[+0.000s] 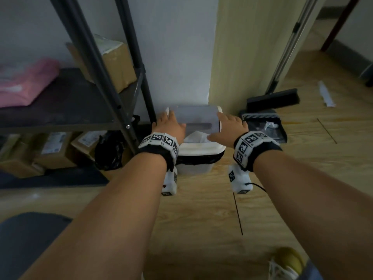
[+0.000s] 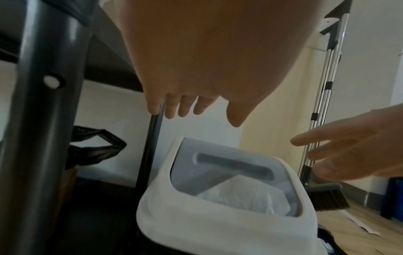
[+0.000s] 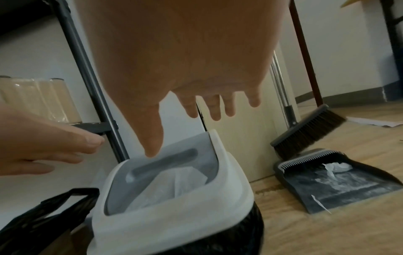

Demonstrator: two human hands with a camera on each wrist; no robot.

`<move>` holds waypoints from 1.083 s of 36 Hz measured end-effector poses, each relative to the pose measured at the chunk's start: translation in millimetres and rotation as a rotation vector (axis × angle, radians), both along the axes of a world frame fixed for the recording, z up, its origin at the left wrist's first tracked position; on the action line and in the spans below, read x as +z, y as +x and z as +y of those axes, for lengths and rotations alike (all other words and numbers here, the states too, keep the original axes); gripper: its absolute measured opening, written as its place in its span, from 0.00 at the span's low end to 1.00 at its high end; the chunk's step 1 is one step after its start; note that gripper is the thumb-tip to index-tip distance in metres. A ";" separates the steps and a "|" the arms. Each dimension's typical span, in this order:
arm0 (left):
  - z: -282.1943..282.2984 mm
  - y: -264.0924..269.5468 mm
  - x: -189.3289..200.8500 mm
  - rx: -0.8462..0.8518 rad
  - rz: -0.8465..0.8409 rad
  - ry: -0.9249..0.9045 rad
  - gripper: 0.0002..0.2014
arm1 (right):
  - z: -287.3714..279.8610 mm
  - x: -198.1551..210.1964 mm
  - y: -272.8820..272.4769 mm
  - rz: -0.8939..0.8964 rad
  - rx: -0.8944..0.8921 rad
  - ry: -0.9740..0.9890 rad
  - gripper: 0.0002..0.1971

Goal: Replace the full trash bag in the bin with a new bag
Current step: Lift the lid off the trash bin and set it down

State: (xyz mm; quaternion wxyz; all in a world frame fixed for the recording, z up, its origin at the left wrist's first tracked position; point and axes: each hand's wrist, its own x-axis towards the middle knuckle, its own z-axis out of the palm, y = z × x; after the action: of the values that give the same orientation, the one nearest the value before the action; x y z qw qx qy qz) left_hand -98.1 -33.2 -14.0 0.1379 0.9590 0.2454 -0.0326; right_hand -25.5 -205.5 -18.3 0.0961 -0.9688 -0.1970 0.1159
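The left hand (image 1: 170, 126) is hovering over the left edge of the bin (image 1: 198, 158), fingers straight and spread, holding nothing; from its wrist camera the fingers (image 2: 172, 107) are hanging clear above the lid (image 2: 222, 172). The right hand (image 1: 228, 127) is hovering over the bin's right edge, likewise spread and gripping nothing, its thumb (image 3: 154, 141) pointing down toward the lid's grey flap. Whether either hand is touching the lid cannot be told from the head view; the wrist views are showing a gap.

The bin is standing on the wooden floor (image 1: 201, 215) against the wall, between a dark metal shelf (image 1: 66, 110) on the left and a dustpan (image 1: 264, 126) on the right. Its white lid is sitting on top with the flap tilted inward, and white crumpled trash (image 3: 170, 186) is showing through the opening. A black bag (image 3: 235, 238) is sticking out under the lid's rim.

A broom (image 3: 305, 132) is leaning by the dustpan, which is holding scraps of paper. A loose black bag (image 1: 110, 150) is lying under the shelf beside cardboard boxes (image 1: 54, 150).
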 end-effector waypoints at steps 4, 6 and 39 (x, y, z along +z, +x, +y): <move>-9.7 -4.4 -18.8 0.055 -0.022 -0.080 0.34 | -9.2 -23.3 -8.1 0.015 -0.012 0.026 0.47; -13.4 -4.9 -27.1 0.074 -0.008 -0.095 0.34 | -12.2 -33.1 -8.8 0.039 -0.032 0.042 0.47; -4.6 5.8 -79.9 0.380 -0.075 -0.189 0.28 | 5.7 -80.7 1.6 0.361 -0.489 0.434 0.19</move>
State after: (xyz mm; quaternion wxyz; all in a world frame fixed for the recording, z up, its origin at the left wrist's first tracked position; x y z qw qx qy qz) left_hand -92.2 -37.8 -93.9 0.2398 0.8789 0.4122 0.0069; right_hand -23.9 -199.8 -99.0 0.3573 -0.9083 0.0403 0.2140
